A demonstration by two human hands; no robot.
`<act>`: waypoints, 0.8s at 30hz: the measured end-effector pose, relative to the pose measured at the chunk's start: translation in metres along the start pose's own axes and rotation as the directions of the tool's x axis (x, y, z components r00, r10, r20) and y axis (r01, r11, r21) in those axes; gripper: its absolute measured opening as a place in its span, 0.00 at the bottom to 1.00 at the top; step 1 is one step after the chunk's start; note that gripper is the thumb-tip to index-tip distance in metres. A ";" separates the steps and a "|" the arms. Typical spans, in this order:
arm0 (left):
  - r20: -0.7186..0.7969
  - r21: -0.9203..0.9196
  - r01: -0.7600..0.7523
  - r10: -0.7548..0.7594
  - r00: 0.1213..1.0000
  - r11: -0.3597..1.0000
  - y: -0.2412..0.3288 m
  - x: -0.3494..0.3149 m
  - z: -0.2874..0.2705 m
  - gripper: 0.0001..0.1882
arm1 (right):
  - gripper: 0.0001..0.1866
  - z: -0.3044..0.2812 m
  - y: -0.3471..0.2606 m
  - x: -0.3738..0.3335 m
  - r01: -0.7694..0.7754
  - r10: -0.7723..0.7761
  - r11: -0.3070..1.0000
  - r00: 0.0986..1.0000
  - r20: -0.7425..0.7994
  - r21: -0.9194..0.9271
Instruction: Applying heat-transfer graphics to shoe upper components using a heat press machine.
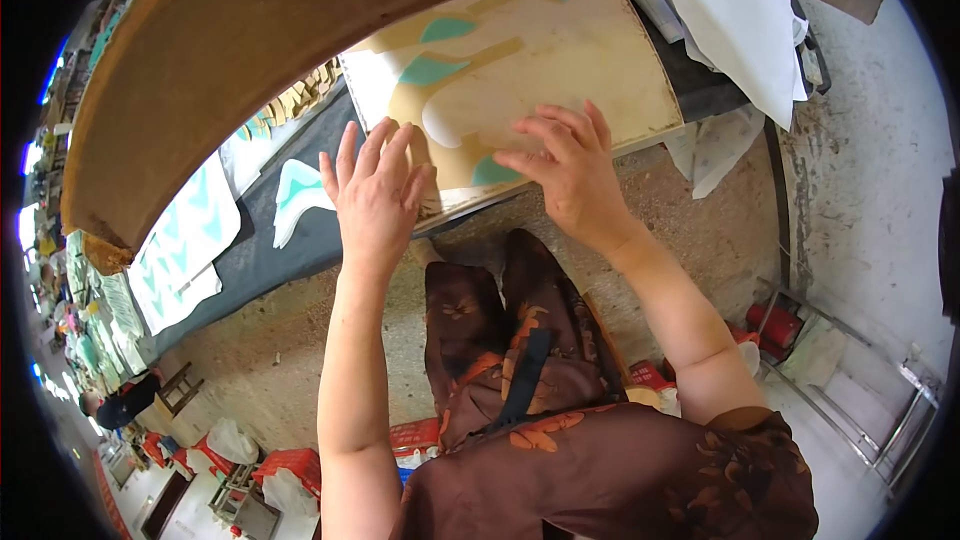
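Over the near edge of a pale board [600, 50] both of my hands hover or rest lightly. My left hand [372, 190] is open, its fingers spread beside a tan, sole-shaped piece; nothing shows in it. My right hand [572, 170] has bent, parted fingers, with the thumb by a teal patch [490, 172] on the nearest piece. Whether the fingertips touch it, I cannot tell. A white oval patch [442, 120] lies between the hands. Farther back on the board are more tan pieces with teal patches [432, 68].
A broad brown curved rim [180, 70] hides much of the upper left. White sheets with teal shapes [190, 230] and a white-and-teal cutout [300, 198] lie on the dark table cover left of the board. White sheeting [735, 30] hangs at right, near the wall. A metal frame [850, 420] stands lower right.
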State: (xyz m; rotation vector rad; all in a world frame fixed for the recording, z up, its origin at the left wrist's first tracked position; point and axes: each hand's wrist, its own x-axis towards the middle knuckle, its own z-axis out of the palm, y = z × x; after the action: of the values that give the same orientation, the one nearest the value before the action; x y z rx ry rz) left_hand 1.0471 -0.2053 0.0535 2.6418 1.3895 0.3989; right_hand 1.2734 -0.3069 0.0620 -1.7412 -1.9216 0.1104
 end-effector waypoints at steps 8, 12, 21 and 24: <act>-0.026 -0.016 0.059 -0.060 0.998 0.998 0.014 0.005 0.016 0.23 | 0.17 0.002 0.014 -0.002 -0.101 0.097 0.994 0.992 -0.082 -0.036; -0.017 -0.010 0.058 -0.058 0.998 0.998 0.019 0.006 0.013 0.22 | 0.17 -0.003 0.017 -0.003 -0.130 0.127 0.991 0.988 -0.091 -0.033; -0.023 -0.055 0.030 -0.031 0.999 0.998 0.018 0.007 0.009 0.21 | 0.16 0.000 0.013 -0.002 -0.127 0.126 0.992 0.985 -0.113 -0.001; -0.033 -0.046 0.020 -0.022 0.999 0.999 0.014 0.008 0.009 0.21 | 0.18 -0.002 0.012 0.000 -0.143 0.145 0.989 0.985 -0.094 0.030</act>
State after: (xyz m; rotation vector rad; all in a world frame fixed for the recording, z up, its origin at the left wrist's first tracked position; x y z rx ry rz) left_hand 1.0655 -0.2065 0.0497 2.5941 1.3995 0.4684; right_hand 1.2852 -0.3057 0.0583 -1.8349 -1.7191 0.0987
